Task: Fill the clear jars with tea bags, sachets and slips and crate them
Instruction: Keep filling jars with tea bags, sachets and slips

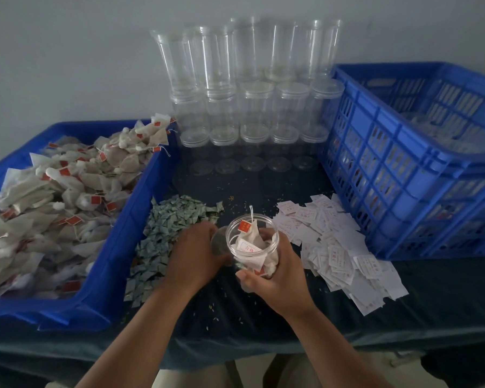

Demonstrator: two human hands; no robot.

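— What did we have in our hands?

— Our right hand (276, 275) gripped the open jar (273, 242), tilted toward us, with tea bags (256, 236) and a printed slip (245, 247) inside. Our left hand (193, 256) curled round what looked like a clear lid (218, 244) beside the jar's mouth; the view there was murky.

— And around us?

— We held the jar over the dark cloth (263, 317), between the green sachets (168, 225) under our left hand and the white slips (333, 239) on the right. The blue tray (118, 247) heaped with bags stood far left, the blue crate (389, 169) far right, and empty jars (252, 107) were stacked against the wall.
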